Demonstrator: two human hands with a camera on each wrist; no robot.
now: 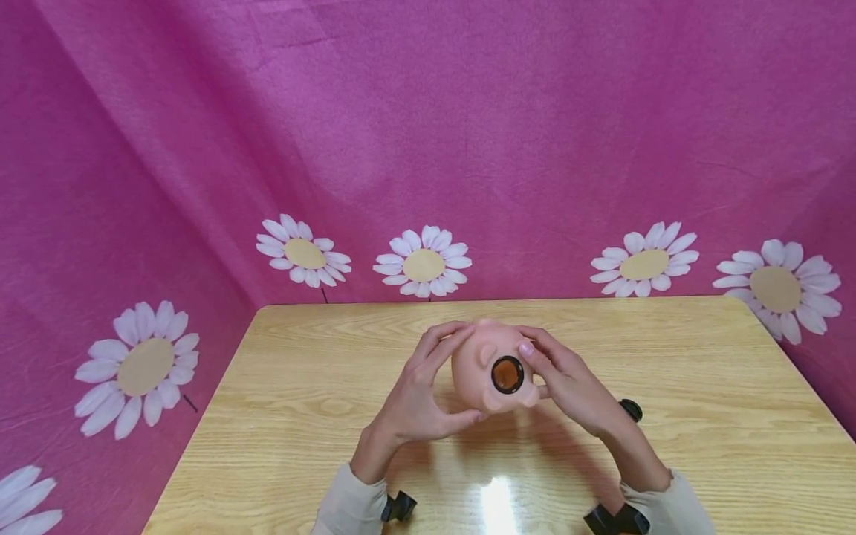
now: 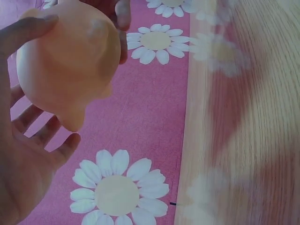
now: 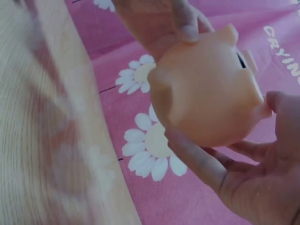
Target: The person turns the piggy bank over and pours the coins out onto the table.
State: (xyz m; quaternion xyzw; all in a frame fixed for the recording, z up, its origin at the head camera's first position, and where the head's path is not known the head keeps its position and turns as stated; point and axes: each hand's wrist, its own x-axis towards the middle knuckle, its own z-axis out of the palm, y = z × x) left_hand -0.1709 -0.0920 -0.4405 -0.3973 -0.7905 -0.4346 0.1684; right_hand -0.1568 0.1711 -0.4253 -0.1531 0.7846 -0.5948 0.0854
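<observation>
Held up over the table is a pink piggy bank [image 1: 473, 379], its black-rimmed round hole [image 1: 507, 374] turned toward the head camera. Through that hole the inside looks orange-brown. My left hand [image 1: 417, 397] grips one side, fingers at the top and thumb low. On the other side my right hand [image 1: 576, 386] grips it, the thumb beside the hole. The right wrist view shows a dark slot [image 3: 241, 60] in the piggy bank's body. Its stubby feet show in the head view. Parts of the fingers are hidden behind the piggy bank.
A small black round piece [image 1: 631, 409] lies on the wooden table [image 1: 301, 416] beside my right forearm. Black wrist mounts [image 1: 400, 507] show by both sleeves. Behind the table hangs a magenta cloth [image 1: 428, 134] with white daisies.
</observation>
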